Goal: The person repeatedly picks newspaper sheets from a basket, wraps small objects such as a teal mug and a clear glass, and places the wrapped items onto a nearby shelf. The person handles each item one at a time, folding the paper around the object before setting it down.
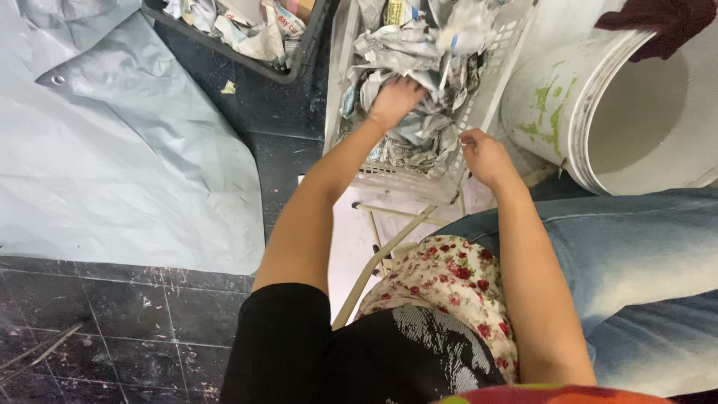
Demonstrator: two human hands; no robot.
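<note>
A: Head view: the left hand (396,99) reaches into the white plastic basket (490,90), fingers curled down into the crumpled newspaper (419,52), grasping a wad.

B: And the right hand (482,153)?

A: It grips the basket's near rim, fingers closed over the edge. The newspaper fills the basket, beside a white bucket (568,105) stained green, where another person's dark-gloved hand (658,26) rests on top.

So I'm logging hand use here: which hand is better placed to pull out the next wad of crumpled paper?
Probably the left hand: it already rests on the crumpled newspaper inside the white basket. The right hand grips the basket's rim, seemingly steadying it.
</note>
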